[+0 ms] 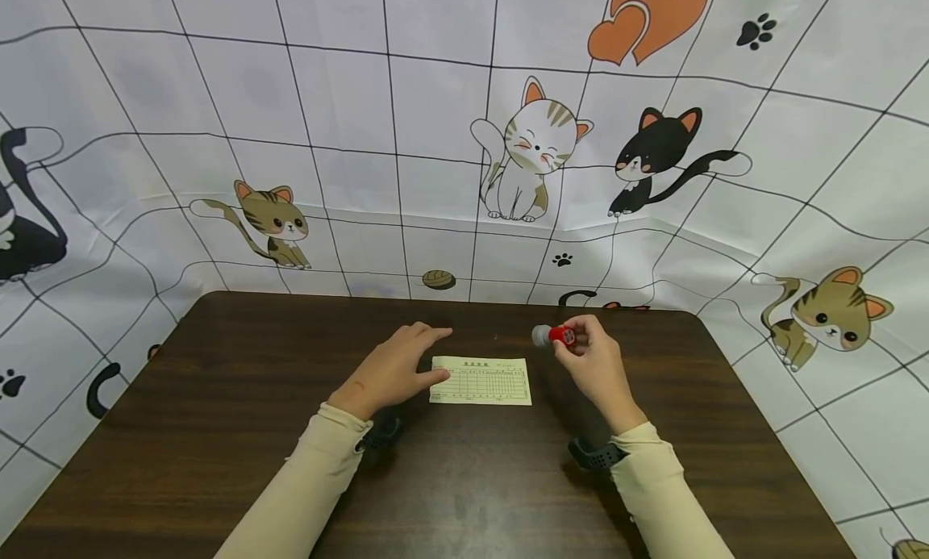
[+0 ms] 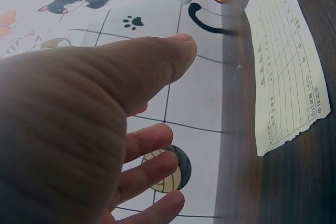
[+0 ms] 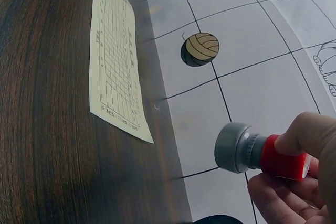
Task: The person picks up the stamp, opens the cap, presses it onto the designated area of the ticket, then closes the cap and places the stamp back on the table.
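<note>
A small round stamp, red at one end and grey at the other, is in my right hand. Thumb and fingers pinch its red part, while the grey end points left, towards the paper's side. My left hand holds nothing; its fingers are spread and slightly bent, and the thumb overlaps the left edge of a pale yellow printed form in the head view. The form lies between both hands, with a ruled table and one torn edge.
A dark brown wooden table lies under both arms. Behind it hangs a white sheet with black grid lines and cartoon cats, meeting the table's back edge. Each wrist carries a dark strap.
</note>
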`<state>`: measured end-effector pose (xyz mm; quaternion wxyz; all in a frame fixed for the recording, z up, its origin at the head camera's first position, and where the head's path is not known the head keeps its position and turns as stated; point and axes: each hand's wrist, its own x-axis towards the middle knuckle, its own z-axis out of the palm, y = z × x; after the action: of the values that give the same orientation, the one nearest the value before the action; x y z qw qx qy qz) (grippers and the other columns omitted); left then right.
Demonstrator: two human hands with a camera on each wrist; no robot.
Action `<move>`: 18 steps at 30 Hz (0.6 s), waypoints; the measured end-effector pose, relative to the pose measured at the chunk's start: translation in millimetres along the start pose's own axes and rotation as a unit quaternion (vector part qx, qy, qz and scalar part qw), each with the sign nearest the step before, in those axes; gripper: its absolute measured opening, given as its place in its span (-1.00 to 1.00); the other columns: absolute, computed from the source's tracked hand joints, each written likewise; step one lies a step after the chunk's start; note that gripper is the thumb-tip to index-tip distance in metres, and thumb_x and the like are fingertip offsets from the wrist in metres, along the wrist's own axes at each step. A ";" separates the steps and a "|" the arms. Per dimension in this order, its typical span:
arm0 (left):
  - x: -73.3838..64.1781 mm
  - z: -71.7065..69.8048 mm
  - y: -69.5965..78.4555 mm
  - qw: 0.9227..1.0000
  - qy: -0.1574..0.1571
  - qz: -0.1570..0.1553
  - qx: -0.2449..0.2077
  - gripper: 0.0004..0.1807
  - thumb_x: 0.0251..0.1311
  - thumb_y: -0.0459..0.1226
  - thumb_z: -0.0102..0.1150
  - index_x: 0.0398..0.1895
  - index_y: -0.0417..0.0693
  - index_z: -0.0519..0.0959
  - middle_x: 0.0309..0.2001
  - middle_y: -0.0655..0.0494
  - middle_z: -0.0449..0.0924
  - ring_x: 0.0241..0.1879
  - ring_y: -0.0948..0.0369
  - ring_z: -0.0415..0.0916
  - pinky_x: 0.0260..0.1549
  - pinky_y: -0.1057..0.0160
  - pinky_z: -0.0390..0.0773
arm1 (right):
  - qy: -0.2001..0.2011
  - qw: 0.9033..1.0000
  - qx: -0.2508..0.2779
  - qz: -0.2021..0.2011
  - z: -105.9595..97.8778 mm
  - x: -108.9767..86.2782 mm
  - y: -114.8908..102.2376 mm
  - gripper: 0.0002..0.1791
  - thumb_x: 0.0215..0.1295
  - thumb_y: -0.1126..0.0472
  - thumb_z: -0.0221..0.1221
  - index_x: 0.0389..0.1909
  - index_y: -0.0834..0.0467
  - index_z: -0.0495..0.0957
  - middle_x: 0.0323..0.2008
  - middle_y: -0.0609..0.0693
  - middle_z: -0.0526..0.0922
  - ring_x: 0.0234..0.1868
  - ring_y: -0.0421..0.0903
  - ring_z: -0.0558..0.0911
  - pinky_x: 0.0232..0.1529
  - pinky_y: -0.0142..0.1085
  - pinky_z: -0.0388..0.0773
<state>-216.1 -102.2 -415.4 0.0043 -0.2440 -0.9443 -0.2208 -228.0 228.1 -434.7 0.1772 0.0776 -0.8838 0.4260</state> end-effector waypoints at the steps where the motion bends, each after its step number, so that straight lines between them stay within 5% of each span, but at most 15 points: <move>1: -0.2 -0.1 0.1 1.000 -0.001 0.000 0.000 -0.23 0.33 -0.02 0.39 0.55 0.05 0.35 0.37 -0.02 0.44 0.36 -0.01 0.39 0.22 -0.11 0.53 | 0.000 1.000 0.000 -0.005 -0.1 0.1 -0.1 -0.57 0.28 0.38 0.36 0.15 0.25 0.51 -0.12 0.20 0.70 -0.16 0.05 0.73 -0.10 -0.15 0.72; 18: 0.2 -0.7 0.2 1.000 -0.008 -0.004 0.012 -0.22 0.33 0.00 0.37 0.56 0.04 0.34 0.38 -0.03 0.44 0.37 0.00 0.39 0.24 -0.10 0.52 | -0.029 0.999 0.014 -0.026 2.0 -2.0 -6.9 -0.72 0.26 0.41 0.36 0.00 0.26 0.65 -0.16 0.19 0.74 -0.23 0.03 0.77 -0.22 -0.29 0.72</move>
<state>-216.3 -102.3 -414.6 -0.0010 -0.2421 -0.9477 -0.2080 -224.6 222.2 -431.6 0.1615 0.1155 -0.8802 0.4312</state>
